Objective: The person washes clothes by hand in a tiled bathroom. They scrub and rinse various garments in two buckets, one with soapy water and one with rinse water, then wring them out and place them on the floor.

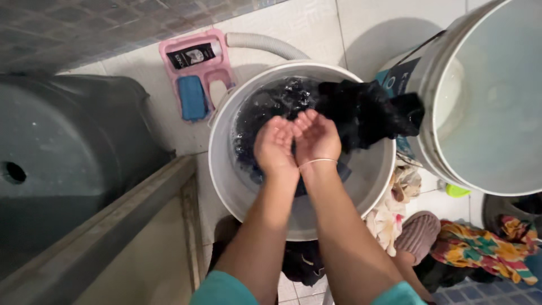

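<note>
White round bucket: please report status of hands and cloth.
Left hand and right hand cupped, empty. Black wet cloth draped over white round bucket rim. Nothing blocking.

Cupped left hand (275, 142) and right hand (316, 137) over white basin (221, 169), black cloth (364, 112) on rim

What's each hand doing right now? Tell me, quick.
Left hand: open, cupped palm-up over the white basin, holding nothing.
Right hand: open, cupped beside it, empty; black cloth lies just beyond it.

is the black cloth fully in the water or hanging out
Partly out: the black cloth is draped over the white bucket rim, its other end toward the dark water.
</note>
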